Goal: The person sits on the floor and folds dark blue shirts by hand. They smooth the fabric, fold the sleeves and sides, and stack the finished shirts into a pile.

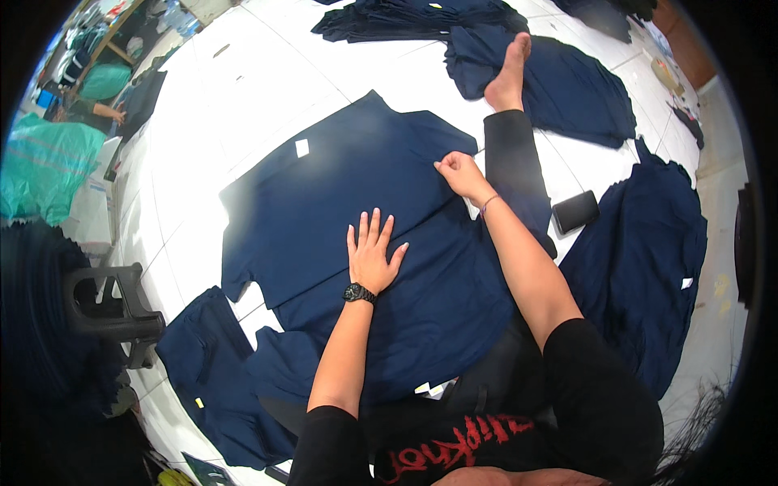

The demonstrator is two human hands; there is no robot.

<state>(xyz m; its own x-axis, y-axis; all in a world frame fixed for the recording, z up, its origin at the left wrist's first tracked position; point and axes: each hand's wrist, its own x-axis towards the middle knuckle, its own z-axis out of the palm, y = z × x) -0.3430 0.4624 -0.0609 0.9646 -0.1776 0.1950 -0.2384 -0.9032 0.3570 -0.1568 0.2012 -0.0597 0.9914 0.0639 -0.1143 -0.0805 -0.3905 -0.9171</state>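
A navy shirt (332, 178) with a small white label (302, 147) lies spread on the white tiled floor, more navy cloth rumpled beneath its lower part. My left hand (374, 257), a black watch at the wrist, rests flat on the shirt, fingers apart. At the shirt's right sleeve, my right hand (458, 174) pinches the fabric. My bare foot (509, 73) reaches out beyond that sleeve, onto another navy garment (575, 93). A black phone-like rectangle (574, 212) sits to the right of my leg.
Navy garments lie at the right (624, 275), lower left (211, 364) and in a far pile (389, 20). A black plastic stool (113, 312) and green plastic bags (49, 162) stand at the left, where another person's hand (113, 113) shows.
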